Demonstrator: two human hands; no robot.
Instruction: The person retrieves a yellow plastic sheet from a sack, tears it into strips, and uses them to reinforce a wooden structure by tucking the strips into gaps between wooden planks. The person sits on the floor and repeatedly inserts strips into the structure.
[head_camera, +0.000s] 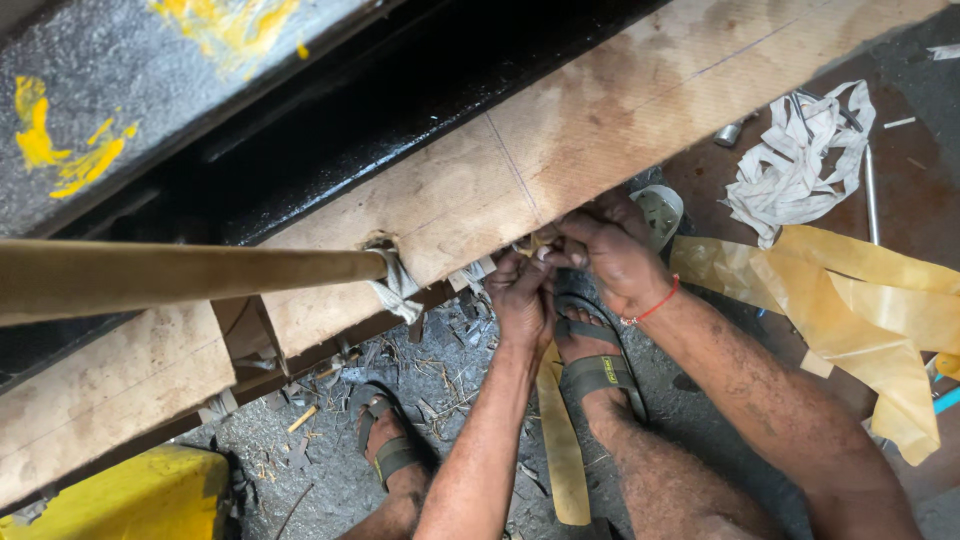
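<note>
- Both hands meet at the lower edge of the long wooden plank (600, 130), just past the frame's centre toward 3 o'clock.
- The left hand (522, 295) pinches narrowly on a small pale scrap (530, 245) at the plank's edge; the right hand (610, 255) closes around the same spot from 3 o'clock, its fingers curled tight. What exactly lies between them is too small to tell.
- The scrap sits at 12 o'clock from the left hand, which is the nearer. The plank's long axis runs from 8 o'clock to 2 o'clock.
- A wooden pole (180, 275) comes in from 9 o'clock, ending at a cloth wrap (398, 285) on the plank.
- Yellow tape strips (860, 320) lie at 3 o'clock, crumpled white strips (795, 160) at 2 o'clock.
- No labels or signs are legible.
</note>
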